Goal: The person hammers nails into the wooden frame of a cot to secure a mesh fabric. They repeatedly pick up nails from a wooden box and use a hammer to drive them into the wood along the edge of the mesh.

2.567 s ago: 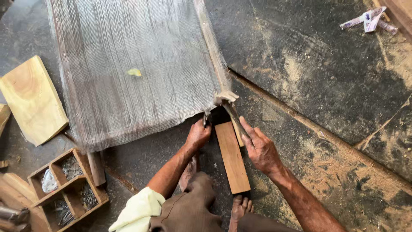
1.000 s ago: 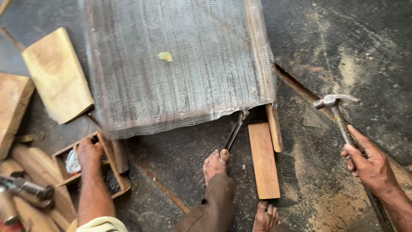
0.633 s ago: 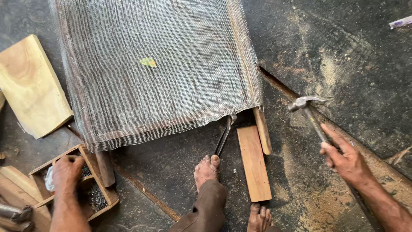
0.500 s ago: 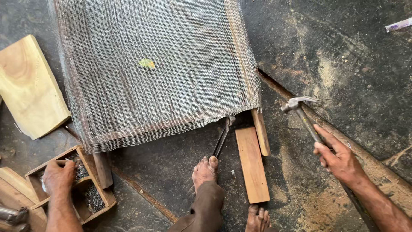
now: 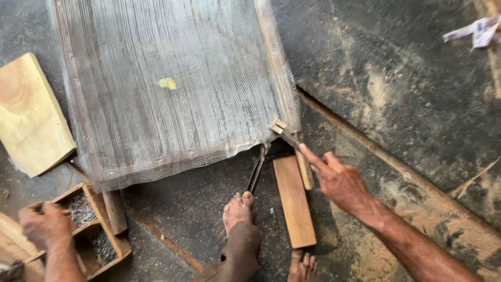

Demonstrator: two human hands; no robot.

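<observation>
A wooden frame covered in grey wire mesh (image 5: 172, 83) lies on the dark floor. My right hand (image 5: 336, 177) grips a hammer (image 5: 284, 133), whose head rests at the frame's near right corner. Dark pliers (image 5: 255, 169) lie just below that corner, beside my bare foot (image 5: 237, 211). My left hand (image 5: 44, 224) is closed at the edge of a small wooden compartment box (image 5: 117, 245) that holds nails. What the left fingers hold is hidden.
A short brown plank (image 5: 295, 201) lies under my right hand. A pale wood block (image 5: 31, 115) sits left of the frame. A crack (image 5: 386, 162) runs diagonally across the sawdust-covered floor. Crumpled paper (image 5: 477, 31) lies at the top right.
My right hand has swung the hammer left, from the open floor to the frame's corner. My left hand has stayed at the nail box.
</observation>
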